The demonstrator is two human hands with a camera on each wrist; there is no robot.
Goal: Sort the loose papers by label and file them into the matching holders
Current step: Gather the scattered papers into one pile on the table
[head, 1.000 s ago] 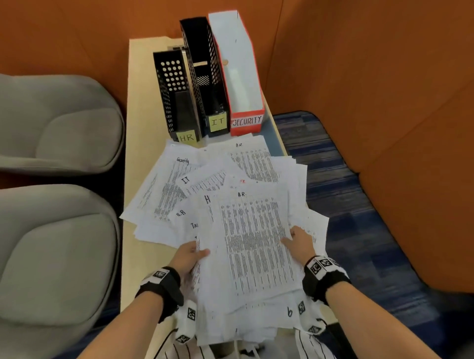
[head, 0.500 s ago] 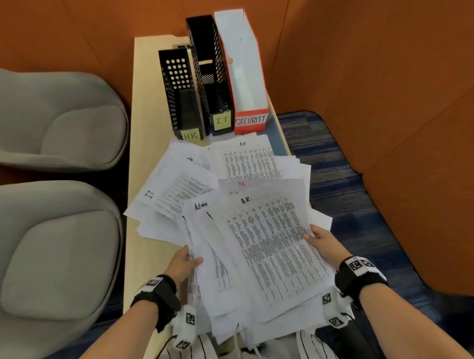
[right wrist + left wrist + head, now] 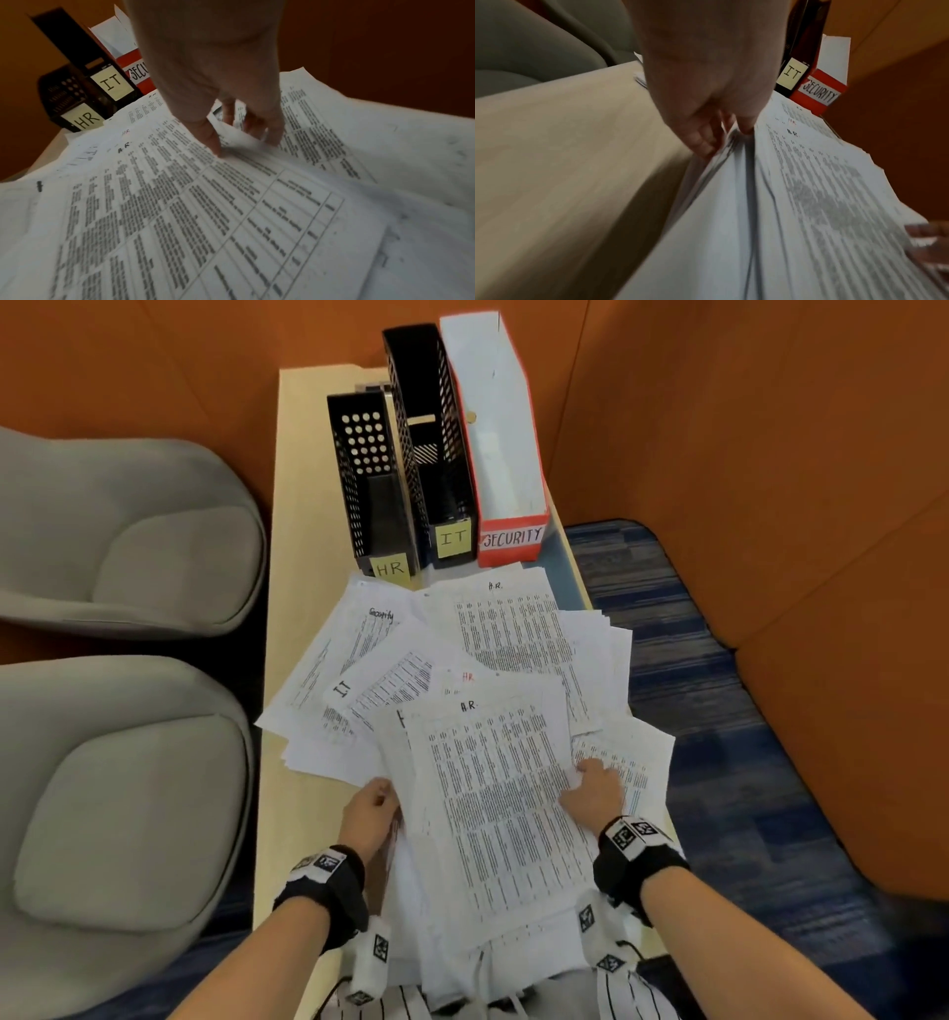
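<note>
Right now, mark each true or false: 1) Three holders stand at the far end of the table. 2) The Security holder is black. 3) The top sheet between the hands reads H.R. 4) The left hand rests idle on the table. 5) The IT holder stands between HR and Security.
1) True: HR holder, IT holder and Security holder stand there.
2) False: it is red and white.
3) True: the top sheet reads H.R.
4) False: the left hand pinches the edge of the paper stack.
5) True.
</note>
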